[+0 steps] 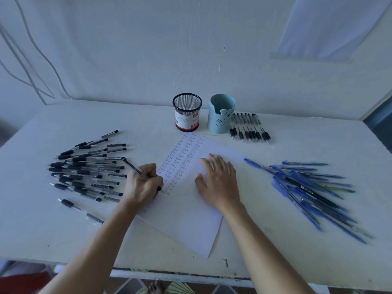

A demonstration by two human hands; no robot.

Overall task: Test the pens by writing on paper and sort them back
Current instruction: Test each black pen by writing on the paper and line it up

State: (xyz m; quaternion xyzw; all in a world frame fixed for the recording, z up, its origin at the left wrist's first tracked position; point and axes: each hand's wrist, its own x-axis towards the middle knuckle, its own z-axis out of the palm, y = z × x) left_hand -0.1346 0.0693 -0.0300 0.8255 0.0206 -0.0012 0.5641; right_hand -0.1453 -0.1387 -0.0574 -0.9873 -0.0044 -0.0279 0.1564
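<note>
A white sheet of paper (186, 217) lies tilted in the middle of the table, with columns of the handwritten word "test" on its upper left part. My left hand (143, 184) is closed around a black pen (132, 167), whose tip touches the paper's left edge. My right hand (219, 181) lies flat on the paper with fingers spread, holding nothing. A heap of black pens (87, 172) is spread left of the paper. Blue pens (307, 187) lie in a pile to the right.
A black mesh pen cup (187, 112) and a light blue bear cup (221, 113) stand at the back by the wall. A row of black pens (249, 128) lies right of the blue cup. The table's front edge (191, 274) is near my arms.
</note>
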